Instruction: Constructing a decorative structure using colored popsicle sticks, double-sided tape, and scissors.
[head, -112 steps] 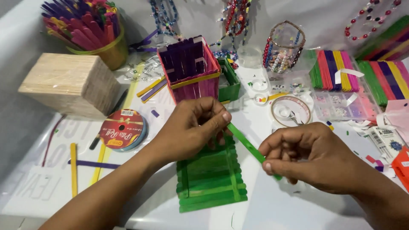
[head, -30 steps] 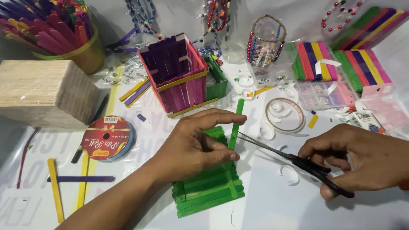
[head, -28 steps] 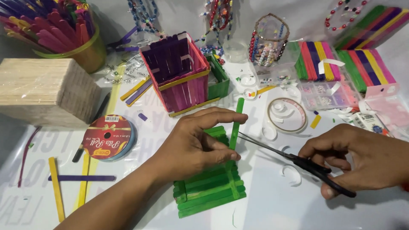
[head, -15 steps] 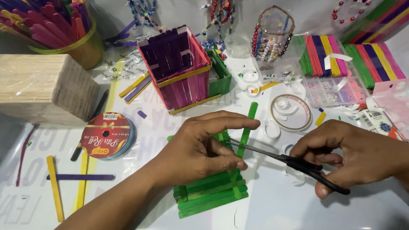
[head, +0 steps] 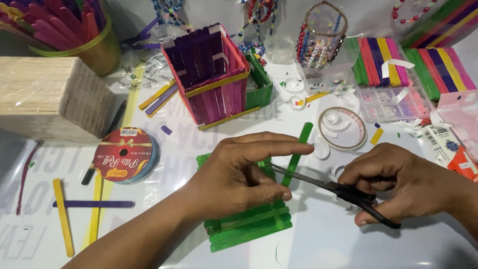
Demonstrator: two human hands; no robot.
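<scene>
The left hand point(head: 244, 172) pinches a green craft stick point(head: 297, 152) upright over the green stick panel point(head: 246, 224) near the worktop's front edge, while the right hand point(head: 398, 184) is closed through the handles of black scissors point(head: 343, 192), blades set around the stick's lower part. A square cut, I'd judge, needs the stick steady and the blades straight across. Toward the back edge, a pink and purple stick box point(head: 211, 74) looks empty, and a yellow-green cup point(head: 94, 47) holds pink and purple sticks.

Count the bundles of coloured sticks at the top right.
3: one bundle beside the bead jar, one right of it, one along the top edge, partly cut off. More may lie out of view.
</scene>
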